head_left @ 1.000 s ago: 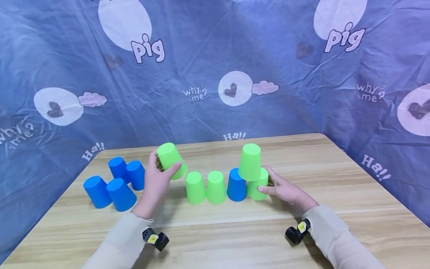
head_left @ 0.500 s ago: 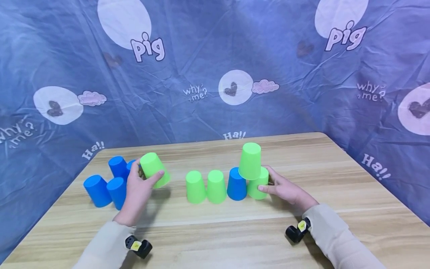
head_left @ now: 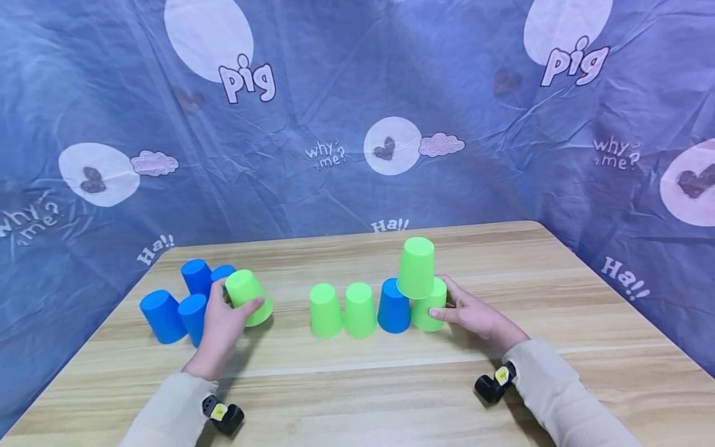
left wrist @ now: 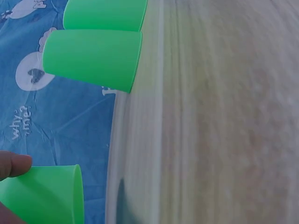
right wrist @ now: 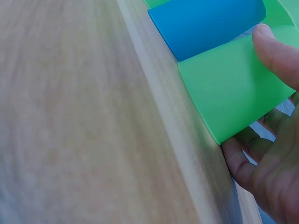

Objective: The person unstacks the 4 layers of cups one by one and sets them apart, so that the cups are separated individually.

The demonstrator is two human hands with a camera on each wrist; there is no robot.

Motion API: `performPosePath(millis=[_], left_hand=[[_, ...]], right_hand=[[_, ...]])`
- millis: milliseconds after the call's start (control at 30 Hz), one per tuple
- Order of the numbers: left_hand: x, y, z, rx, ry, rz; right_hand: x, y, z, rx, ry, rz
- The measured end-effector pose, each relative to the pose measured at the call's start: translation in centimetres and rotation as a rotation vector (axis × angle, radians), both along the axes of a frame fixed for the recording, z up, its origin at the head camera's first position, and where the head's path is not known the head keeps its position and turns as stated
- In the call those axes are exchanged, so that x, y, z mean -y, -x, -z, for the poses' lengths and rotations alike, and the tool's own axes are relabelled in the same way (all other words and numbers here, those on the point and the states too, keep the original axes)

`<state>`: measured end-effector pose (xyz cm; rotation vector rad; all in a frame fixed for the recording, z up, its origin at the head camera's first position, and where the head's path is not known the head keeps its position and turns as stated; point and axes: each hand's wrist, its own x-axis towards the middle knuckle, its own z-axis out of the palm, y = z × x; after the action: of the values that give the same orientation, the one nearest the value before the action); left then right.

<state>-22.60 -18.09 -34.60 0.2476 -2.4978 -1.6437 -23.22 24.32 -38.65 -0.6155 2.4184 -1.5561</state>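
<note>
My left hand (head_left: pixel 220 328) holds an upside-down green cup (head_left: pixel 246 297), slightly tilted, thumb on its near side; its shadow lies on the wood just below. In the left wrist view that cup (left wrist: pixel 44 196) shows at the lower left, partly cut off. With thumb and fingers around it, my right hand (head_left: pixel 472 313) grips the green cup (head_left: pixel 422 318) at the right end of a row. Beside that cup stands a blue cup (head_left: pixel 393 310), and another green cup (head_left: pixel 416 267) rests across the tops of both. Two more green cups, one left (head_left: pixel 326 312) and one right (head_left: pixel 360 312), complete the row.
Several upside-down blue cups (head_left: pixel 162 318) stand in a group at the left, partly hidden behind my left hand. The wooden table (head_left: pixel 357 397) ends at the back before a blue printed cloth (head_left: pixel 313 205).
My left hand has carried its green cup left and down, from beside the row toward the blue group. My right hand and the cups by it have stayed put.
</note>
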Motion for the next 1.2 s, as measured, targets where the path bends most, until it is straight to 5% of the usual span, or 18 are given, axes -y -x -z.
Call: performPosePath(millis=[467,1200], left_hand=[[0.7,0.3,1.2,0.086,0.068,0.028],[0.8,0.5,1.8,0.116,0.057,0.038]], right_hand=[[0.0,0.0,0.2,-0.001,0.008,-0.007],[0.0,0.0,0.1,0.021,0.014,0.004]])
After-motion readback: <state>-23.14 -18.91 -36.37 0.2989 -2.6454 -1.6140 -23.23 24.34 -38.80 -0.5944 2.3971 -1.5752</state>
